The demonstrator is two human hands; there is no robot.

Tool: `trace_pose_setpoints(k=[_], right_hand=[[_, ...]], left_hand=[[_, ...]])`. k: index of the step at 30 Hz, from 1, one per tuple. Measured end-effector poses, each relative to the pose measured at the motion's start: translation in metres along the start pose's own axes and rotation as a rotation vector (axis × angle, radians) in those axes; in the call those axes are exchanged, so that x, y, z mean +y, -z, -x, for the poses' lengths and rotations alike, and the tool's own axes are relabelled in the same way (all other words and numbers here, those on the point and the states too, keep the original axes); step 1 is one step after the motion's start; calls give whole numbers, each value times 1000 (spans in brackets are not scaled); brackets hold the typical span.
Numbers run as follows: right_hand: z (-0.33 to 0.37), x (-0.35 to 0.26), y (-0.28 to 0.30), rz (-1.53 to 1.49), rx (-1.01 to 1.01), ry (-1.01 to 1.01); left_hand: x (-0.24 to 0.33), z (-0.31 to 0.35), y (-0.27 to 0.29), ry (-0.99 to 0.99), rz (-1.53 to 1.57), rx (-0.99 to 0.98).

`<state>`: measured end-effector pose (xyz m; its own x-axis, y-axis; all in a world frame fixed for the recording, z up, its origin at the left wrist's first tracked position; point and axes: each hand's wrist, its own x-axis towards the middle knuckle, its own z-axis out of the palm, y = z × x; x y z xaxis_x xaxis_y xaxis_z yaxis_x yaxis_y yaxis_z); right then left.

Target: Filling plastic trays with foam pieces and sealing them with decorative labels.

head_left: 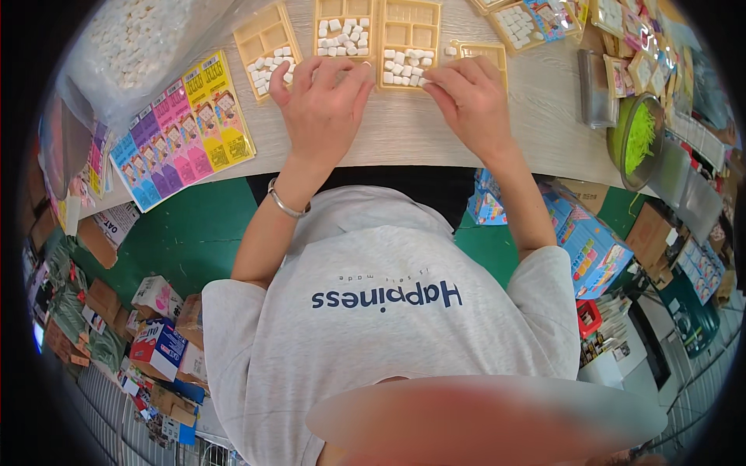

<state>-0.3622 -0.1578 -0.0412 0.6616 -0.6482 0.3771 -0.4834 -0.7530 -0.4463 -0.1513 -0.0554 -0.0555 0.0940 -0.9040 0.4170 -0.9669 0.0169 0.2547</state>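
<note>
Several tan compartment trays lie along the far side of the table, their near compartments holding small white marshmallow-like pieces (407, 68). My left hand (322, 105) bends over the near edge of the second tray (344, 9), its little finger by the first tray (256, 27). Its thumb and index tips come together; whatever is between them is hidden. Beside the third tray (409, 12), the thumb and fingers of my right hand (474, 105) pinch at the near right corner, and I cannot make out what they hold. That hand partly covers a fourth tray (488, 51).
A clear bag of white pieces (132, 43) fills the far left, behind colourful printed card sheets (186, 128). At right stand clear plastic boxes (597, 89) and a bowl of green shreds (637, 140). A packed tray (517, 27) and small packages lie far right. Boxes (587, 245) stand below.
</note>
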Motion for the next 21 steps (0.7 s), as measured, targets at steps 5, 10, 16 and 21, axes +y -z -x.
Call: trace_pose_setpoints(k=[5, 10, 16, 21], right_hand=[[-3, 6, -4, 26, 25, -23], [-12, 29, 11, 308, -51, -47], [-20, 26, 13, 380, -226, -64], [-14, 18, 16, 345, -220, -88]], left_hand=[[-5, -3, -14, 15, -12, 60], [-12, -4, -20, 32, -15, 66], [8, -16, -21, -94, 181, 149], [15, -28, -29, -95, 197, 20]])
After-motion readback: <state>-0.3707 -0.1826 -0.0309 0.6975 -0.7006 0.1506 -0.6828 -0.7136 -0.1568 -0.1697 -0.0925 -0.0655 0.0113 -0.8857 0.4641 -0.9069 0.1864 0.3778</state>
